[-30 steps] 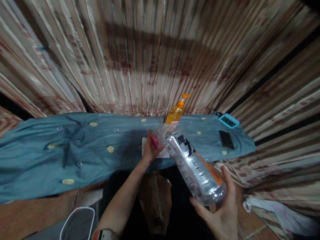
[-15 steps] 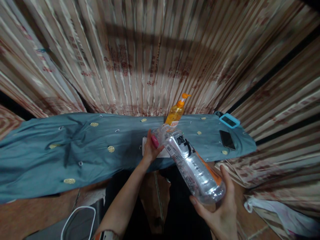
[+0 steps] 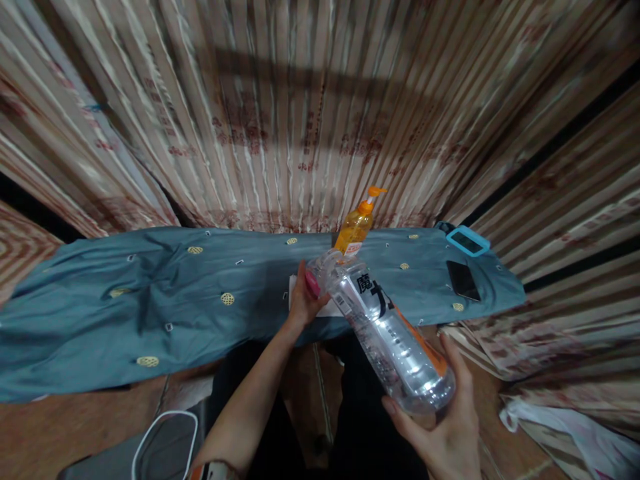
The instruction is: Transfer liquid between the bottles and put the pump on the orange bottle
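A large clear plastic bottle (image 3: 395,340) with a silver and orange label and dark lettering lies tilted across my two hands, its neck toward the far left. My left hand (image 3: 304,300) is closed around the neck end, by a pink cap (image 3: 313,283); most of the fingers are hidden. At the bottle's base, my right hand (image 3: 447,423) grips with the thumb on the near side and fingers on the far side. Under the neck, a white sheet (image 3: 327,309) lies partly covered. Behind it stands an orange pump bottle (image 3: 354,230).
Blue patterned cloth (image 3: 190,300) covers the long table. At its right end are a black phone (image 3: 463,281) and a light-blue framed device (image 3: 469,241). Pleated curtains (image 3: 280,120) hang behind and at the sides. A grey item with a white loop handle (image 3: 165,433) is at lower left.
The whole view has shifted slightly, so the table things appear a little further right. Both hands keep their hold on the clear bottle, with its tilt about the same.
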### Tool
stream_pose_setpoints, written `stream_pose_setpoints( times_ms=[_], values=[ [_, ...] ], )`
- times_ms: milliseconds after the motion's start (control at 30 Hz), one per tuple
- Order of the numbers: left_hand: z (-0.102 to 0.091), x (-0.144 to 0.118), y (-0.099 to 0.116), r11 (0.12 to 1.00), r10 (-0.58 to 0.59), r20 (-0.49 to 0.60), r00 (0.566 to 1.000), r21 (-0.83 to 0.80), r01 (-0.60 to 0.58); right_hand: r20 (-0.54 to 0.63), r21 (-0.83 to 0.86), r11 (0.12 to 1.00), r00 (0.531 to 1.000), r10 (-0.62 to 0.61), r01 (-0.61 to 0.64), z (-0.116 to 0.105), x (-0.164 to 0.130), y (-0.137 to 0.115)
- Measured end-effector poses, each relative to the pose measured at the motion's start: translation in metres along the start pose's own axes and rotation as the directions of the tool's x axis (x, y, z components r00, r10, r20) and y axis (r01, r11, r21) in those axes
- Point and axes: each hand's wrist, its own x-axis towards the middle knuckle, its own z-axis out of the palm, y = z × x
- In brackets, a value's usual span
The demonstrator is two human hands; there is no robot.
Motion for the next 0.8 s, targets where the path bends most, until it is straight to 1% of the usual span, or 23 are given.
stream_pose_setpoints(
  times_ms=[167, 367, 533, 700, 800],
  values=[
    [-0.003, 0.001, 0.009, 0.999, -0.028, 0.031, 0.999, -0.016, 0.029, 0.008, -0.036, 0.999, 0.999, -0.035, 0.035, 0.000, 0.002, 0.004],
    [-0.009, 0.001, 0.016, 1.000, 0.001, 0.018, 1.000, 0.026, -0.002, -0.031, 0.034, 0.997, 0.997, 0.074, -0.073, 0.001, 0.003, -0.006],
    [-0.010, 0.000, 0.017, 1.000, 0.003, 0.034, 0.999, 0.029, -0.004, -0.034, 0.062, 0.990, 0.991, 0.127, -0.124, 0.001, 0.001, -0.007],
    [-0.010, 0.000, 0.017, 0.999, 0.023, 0.029, 0.999, 0.022, -0.024, -0.061, 0.128, 0.981, 0.986, 0.157, -0.148, 0.000, 0.000, -0.006],
    [-0.010, 0.000, 0.016, 0.999, 0.015, 0.041, 0.999, 0.036, -0.017, -0.075, 0.135, 0.980, 0.985, 0.157, -0.146, -0.001, 0.000, -0.008]
  ],
)
